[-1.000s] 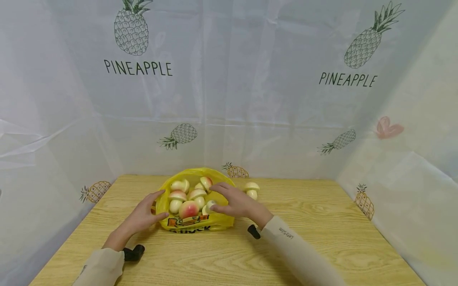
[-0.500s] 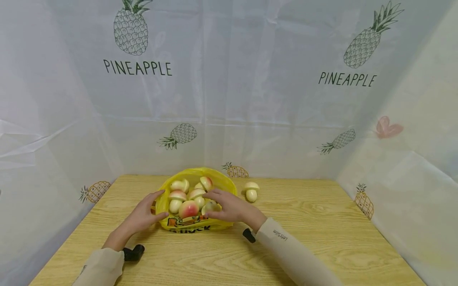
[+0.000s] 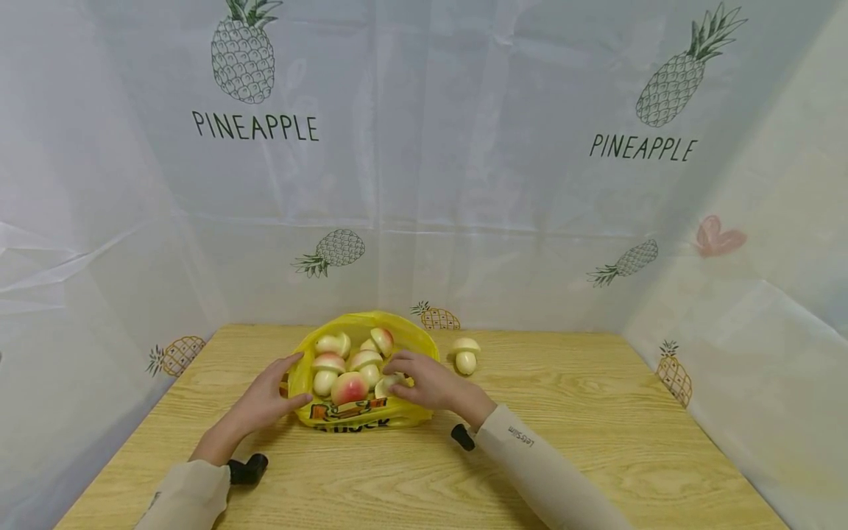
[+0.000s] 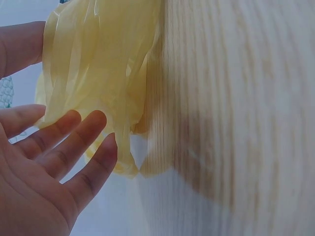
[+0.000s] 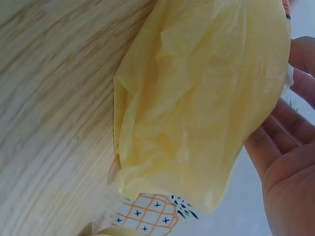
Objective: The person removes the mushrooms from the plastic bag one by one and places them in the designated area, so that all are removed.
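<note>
A yellow plastic bag point(image 3: 361, 417) lies open on the wooden table point(image 3: 596, 442), holding several pale toy mushrooms point(image 3: 329, 362) and a pink peach point(image 3: 350, 387). My left hand point(image 3: 295, 378) has straight, spread fingers against the bag's left rim; the left wrist view shows those fingers point(image 4: 74, 142) beside the yellow film point(image 4: 98, 64). My right hand point(image 3: 393, 375) reaches over the bag's right side, thumb and fingers curled round a small mushroom point(image 3: 386, 383). In the right wrist view the bag point(image 5: 206, 98) fills the frame with my palm point(image 5: 290, 172) at its edge.
One more mushroom point(image 3: 467, 355) stands on the table just right of the bag. White curtains printed with pineapples point(image 3: 424, 184) close off the back and both sides. Bare wood stretches to the right and towards me.
My right hand has drawn back leftward over the bag, and its fingers have curled in round the small mushroom. The left hand and bag have stayed put.
</note>
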`<state>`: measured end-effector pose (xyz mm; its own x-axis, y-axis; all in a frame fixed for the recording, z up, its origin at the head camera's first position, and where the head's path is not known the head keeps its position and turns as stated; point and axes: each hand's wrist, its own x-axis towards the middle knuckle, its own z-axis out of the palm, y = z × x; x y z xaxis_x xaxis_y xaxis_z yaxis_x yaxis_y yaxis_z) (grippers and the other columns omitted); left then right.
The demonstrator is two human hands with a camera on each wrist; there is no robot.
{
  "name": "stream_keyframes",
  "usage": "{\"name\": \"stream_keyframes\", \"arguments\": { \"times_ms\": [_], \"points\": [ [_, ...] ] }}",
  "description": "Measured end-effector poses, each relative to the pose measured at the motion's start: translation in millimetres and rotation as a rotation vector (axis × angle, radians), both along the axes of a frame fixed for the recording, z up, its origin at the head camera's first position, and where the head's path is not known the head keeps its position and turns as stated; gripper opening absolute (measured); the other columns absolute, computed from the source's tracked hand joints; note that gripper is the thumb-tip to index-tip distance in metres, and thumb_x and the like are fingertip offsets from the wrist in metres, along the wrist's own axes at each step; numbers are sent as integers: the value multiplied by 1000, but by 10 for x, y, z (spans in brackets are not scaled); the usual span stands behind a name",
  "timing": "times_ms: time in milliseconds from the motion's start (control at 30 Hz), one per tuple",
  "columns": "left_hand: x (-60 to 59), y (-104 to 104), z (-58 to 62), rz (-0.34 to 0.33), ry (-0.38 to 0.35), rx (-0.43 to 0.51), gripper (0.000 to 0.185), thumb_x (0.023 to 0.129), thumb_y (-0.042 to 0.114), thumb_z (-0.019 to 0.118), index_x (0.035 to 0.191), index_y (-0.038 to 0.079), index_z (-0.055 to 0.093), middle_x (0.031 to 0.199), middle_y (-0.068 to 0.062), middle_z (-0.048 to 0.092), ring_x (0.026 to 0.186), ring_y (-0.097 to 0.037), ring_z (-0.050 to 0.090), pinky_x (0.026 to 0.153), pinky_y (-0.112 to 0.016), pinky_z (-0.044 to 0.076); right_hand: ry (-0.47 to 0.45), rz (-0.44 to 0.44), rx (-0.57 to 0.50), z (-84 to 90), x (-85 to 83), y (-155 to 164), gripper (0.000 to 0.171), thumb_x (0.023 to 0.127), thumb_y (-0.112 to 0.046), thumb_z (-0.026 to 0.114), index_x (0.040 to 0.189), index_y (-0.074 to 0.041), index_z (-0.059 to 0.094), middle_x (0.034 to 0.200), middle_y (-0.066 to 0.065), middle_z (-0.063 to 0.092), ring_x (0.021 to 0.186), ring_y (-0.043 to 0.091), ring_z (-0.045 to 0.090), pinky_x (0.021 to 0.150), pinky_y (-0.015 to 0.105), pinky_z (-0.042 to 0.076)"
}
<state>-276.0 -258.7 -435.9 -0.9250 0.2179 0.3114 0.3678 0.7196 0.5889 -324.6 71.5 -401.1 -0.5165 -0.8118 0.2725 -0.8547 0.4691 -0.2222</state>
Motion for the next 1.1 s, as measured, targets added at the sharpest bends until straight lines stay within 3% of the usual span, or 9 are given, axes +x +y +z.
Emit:
{"name": "stream_keyframes", "arguments": {
  "times_ms": [267,467,700,1100],
  "points": [
    [2,3,-4,8,-12,0,79,84,28,75,144,-5,35,126,-21,51,106,-34,53,84,-49,46,-14,-70,-5,28,-10,51,27,91,-23,64,115,-10,64,113,-2,60,101,11,56,90,27,45],
    [-10,-3,-8,13,-12,-1,79,84,29,75,144,-5,35,125,-20,52,106,-33,53,84,-48,46,-47,-114,-11,49,-29,65,21,89,-23,66,105,-11,61,103,-3,57,89,10,54,79,25,46],
    [-15,5,2,12,-8,-4,80,84,29,75,143,-8,35,125,-22,51,107,-34,53,87,-50,44,-108,-177,32,52,-84,94,38,91,-24,64,125,-9,57,122,1,55,98,13,56,85,30,47],
    [13,14,34,9,-19,0,80,85,28,74,142,-10,34,127,-23,50,108,-35,53,87,-52,44,-127,-205,82,19,-131,125,50,90,-27,64,138,-18,50,136,4,48,115,19,52,91,36,46]
  ]
}}
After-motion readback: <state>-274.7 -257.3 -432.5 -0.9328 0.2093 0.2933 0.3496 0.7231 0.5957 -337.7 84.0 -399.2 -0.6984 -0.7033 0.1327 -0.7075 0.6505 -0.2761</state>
